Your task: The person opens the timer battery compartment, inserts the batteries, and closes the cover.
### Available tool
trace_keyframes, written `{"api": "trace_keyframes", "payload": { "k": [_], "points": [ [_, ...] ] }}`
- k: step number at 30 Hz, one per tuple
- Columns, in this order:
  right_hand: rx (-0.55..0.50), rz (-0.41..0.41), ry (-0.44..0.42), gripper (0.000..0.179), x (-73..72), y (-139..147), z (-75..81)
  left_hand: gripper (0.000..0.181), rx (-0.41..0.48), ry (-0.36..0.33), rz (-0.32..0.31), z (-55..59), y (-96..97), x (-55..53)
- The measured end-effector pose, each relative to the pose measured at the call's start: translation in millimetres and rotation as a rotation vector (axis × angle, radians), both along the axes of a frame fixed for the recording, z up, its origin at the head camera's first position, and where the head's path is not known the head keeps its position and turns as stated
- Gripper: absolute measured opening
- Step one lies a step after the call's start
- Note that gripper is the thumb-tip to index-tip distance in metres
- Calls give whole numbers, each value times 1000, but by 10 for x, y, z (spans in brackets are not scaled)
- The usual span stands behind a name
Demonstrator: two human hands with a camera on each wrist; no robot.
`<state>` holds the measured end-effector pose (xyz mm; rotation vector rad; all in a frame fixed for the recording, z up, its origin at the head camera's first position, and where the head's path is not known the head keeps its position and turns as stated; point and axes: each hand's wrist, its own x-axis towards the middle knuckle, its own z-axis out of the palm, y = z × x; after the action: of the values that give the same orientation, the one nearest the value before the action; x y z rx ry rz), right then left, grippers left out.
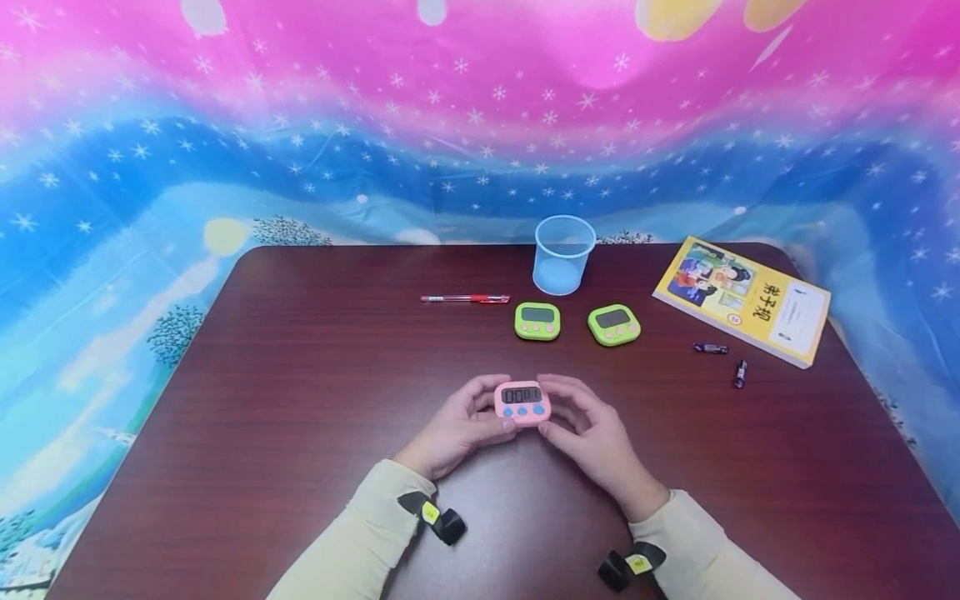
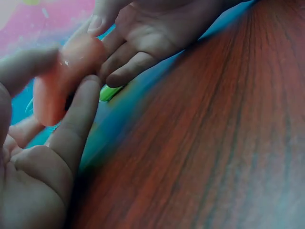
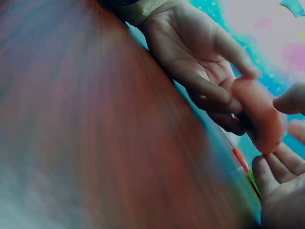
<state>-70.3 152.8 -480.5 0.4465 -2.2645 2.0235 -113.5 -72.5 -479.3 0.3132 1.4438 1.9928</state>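
A pink digital timer point(image 1: 522, 403) with three blue buttons is held between both hands near the middle of the table, its screen lit with digits and facing up. My left hand point(image 1: 452, 428) pinches its left side, thumb at the lower edge and fingers at the upper edge. On the other side my right hand point(image 1: 600, 435) grips the right end between thumb and index finger. Seen edge-on in the left wrist view, the timer point(image 2: 71, 78) has its screen hidden. Two green timers, one on the left point(image 1: 537, 322) and one on the right point(image 1: 614, 324), lie beyond the hands.
A red pen point(image 1: 465, 298) lies left of a blue mesh cup point(image 1: 562, 262) standing toward the back edge. At the right are a yellow book point(image 1: 742, 300) and two small batteries, one point(image 1: 711, 348) near the book and another point(image 1: 740, 374) closer. Patterned cloth hangs behind the table.
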Motion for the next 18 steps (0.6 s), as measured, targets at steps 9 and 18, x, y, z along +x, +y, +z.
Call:
{"api": "trace_keyframes", "payload": {
  "k": [9, 18],
  "points": [
    [80, 32, -134, 69, -34, 65, 41, 74, -52, 178, 51, -41, 28, -18],
    [256, -95, -97, 70, -162, -77, 11, 63, -184, 343, 274, -40, 72, -35]
  ]
}}
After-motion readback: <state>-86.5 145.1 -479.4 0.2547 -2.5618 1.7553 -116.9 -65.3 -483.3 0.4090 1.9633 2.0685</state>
